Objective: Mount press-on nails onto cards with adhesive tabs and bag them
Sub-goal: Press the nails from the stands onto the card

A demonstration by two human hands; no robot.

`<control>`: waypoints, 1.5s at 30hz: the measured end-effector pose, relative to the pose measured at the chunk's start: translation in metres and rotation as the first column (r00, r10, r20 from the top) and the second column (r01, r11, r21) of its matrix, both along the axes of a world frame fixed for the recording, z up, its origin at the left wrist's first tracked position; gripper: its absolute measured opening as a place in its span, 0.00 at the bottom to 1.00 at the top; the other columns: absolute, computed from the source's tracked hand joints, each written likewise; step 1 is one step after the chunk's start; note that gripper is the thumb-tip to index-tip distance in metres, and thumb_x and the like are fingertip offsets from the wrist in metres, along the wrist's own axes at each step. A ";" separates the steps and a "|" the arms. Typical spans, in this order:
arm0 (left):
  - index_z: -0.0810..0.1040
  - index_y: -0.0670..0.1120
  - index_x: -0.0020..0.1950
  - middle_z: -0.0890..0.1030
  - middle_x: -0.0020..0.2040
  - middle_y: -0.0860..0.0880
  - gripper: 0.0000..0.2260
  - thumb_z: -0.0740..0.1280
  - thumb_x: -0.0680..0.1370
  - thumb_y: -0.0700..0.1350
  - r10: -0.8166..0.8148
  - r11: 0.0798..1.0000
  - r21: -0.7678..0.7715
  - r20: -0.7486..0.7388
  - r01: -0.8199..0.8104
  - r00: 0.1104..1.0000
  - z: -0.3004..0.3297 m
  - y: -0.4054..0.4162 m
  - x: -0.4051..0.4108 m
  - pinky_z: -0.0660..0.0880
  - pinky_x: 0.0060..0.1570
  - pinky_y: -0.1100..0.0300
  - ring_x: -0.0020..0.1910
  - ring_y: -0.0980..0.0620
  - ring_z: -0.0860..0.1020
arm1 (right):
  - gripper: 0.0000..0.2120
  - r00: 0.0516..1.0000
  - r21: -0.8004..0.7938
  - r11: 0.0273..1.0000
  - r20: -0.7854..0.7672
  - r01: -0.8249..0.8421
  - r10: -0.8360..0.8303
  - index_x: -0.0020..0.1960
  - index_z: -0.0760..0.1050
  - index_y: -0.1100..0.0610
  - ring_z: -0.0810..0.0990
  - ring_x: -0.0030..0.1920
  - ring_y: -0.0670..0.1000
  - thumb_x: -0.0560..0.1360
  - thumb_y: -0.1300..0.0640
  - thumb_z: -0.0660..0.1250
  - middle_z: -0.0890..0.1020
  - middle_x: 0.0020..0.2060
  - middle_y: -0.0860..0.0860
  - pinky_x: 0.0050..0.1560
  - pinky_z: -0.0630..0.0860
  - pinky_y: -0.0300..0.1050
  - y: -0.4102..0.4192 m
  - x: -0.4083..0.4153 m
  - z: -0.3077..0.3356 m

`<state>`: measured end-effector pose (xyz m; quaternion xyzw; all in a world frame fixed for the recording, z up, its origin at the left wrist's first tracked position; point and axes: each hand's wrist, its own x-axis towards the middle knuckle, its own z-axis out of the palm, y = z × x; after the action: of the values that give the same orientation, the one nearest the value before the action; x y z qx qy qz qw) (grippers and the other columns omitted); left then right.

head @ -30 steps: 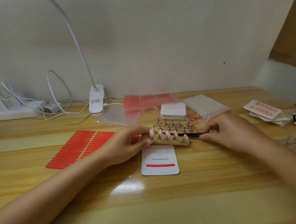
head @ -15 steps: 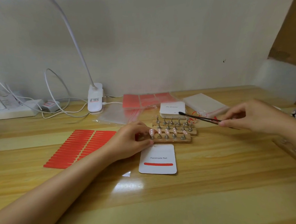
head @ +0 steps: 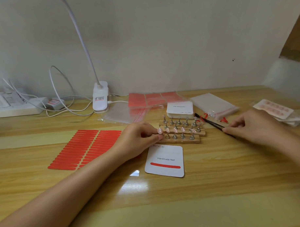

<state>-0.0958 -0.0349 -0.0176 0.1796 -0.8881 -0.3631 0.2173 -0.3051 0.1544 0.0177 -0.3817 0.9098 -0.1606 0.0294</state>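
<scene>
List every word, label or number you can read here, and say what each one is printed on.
"Handmade Nail": on the white card lying in front of the nail stand, above its red strip.
Print on the top card of the card stack: upside down, too small to read.
Small print at the white card's top edge: blurred.
Red and white label on the lamp clip: unreadable.
Red label on the charger: unreadable.

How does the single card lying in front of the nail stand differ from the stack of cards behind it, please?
The single card lies alone, flat on the table, while the stack of cards is several cards deep. The single card carries a red adhesive strip under its print; the stack's top card shows none. The single card's "Handmade Nail" print reads upright from here; the stack's is turned round. Both are white with rounded corners.
</scene>
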 end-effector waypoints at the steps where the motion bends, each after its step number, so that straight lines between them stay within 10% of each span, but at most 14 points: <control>1: 0.84 0.44 0.47 0.79 0.43 0.56 0.06 0.69 0.74 0.44 -0.004 1.000 0.004 -0.004 0.004 1.000 0.000 0.000 0.000 0.73 0.42 0.63 0.44 0.55 0.77 | 0.06 1.000 0.021 1.000 -0.024 -0.001 0.001 0.41 0.82 0.48 0.72 0.35 0.42 0.71 0.46 0.69 0.74 0.32 0.40 0.31 0.65 0.40 -0.001 0.002 0.000; 9: 0.84 0.45 0.50 0.79 0.44 0.54 0.07 0.70 0.74 0.44 -0.007 1.000 0.025 -0.026 0.007 1.000 -0.002 -0.002 0.001 0.70 0.37 0.71 0.43 0.58 0.77 | 0.09 0.917 -0.349 0.873 -0.330 -0.339 0.224 0.48 0.82 0.52 0.71 0.34 0.42 0.72 0.50 0.66 0.75 0.34 0.41 0.33 0.64 0.38 -0.016 0.060 0.012; 14: 0.84 0.46 0.50 0.79 0.42 0.55 0.06 0.70 0.74 0.43 -0.011 1.000 0.025 -0.051 0.013 0.999 -0.002 -0.001 0.002 0.71 0.40 0.67 0.42 0.57 0.76 | 0.08 0.797 -0.257 0.779 -0.398 -0.572 0.454 0.48 0.82 0.54 0.77 0.43 0.49 0.72 0.52 0.70 0.80 0.41 0.48 0.45 0.66 0.44 -0.048 0.095 0.001; 27: 0.85 0.43 0.45 0.79 0.43 0.50 0.06 0.69 0.74 0.44 -0.029 0.999 -0.026 -0.048 0.028 0.998 -0.001 -0.001 0.003 0.74 0.46 0.49 0.44 0.49 0.78 | 0.08 0.718 -0.229 0.752 -0.555 -0.617 0.420 0.40 0.83 0.56 0.79 0.40 0.52 0.70 0.53 0.67 0.81 0.38 0.49 0.44 0.71 0.48 -0.067 0.099 -0.021; 45: 0.84 0.45 0.49 0.77 0.42 0.55 0.06 0.70 0.74 0.43 -0.038 0.995 -0.095 -0.034 0.034 0.999 0.002 -0.001 0.002 0.73 0.47 0.49 0.45 0.51 0.77 | 0.06 0.867 -0.386 0.783 -0.319 -0.488 0.383 0.41 0.83 0.54 0.75 0.48 0.48 0.73 0.53 0.69 0.80 0.41 0.45 0.47 0.56 0.39 -0.077 0.094 -0.022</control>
<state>-0.0935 -0.0361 -0.0158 0.1465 -0.9034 -0.3276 0.2348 -0.2110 0.0774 -0.0046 -0.5941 0.7300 -0.3132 -0.1266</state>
